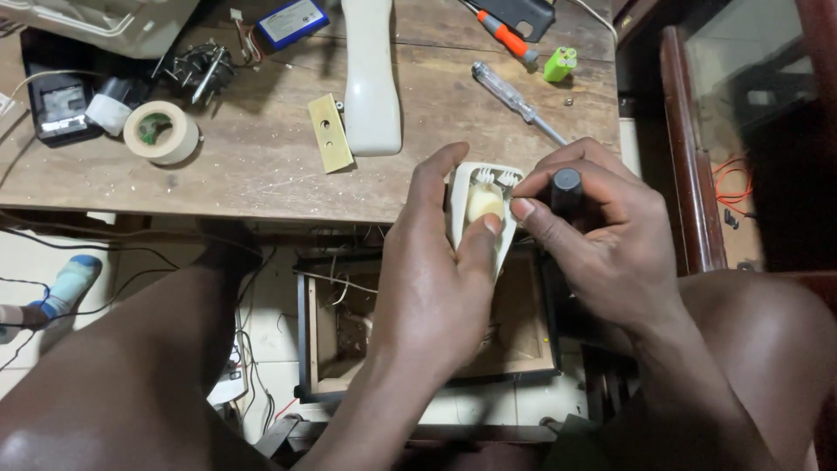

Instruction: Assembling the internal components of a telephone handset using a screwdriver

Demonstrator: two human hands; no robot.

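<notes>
Mostly hidden, a black tool (566, 187) in the right hand (602, 244) meets the left hand's (436, 279) casing (482, 205).

Both hands raised together, left hand (436, 270) cupped and gripping, right hand (602, 235) fingers pinched closed

Cream casing (478, 202), black tool handle (566, 190), orange screwdriver (506, 36).

Cream plastic housing half (482, 209), open side facing up at me, held just past the table edge, above my lap. Pale rounded part seated inside, small white toothed pieces near its top. Black-handled tool (566, 190) upright, touching housing's upper right rim.
</notes>
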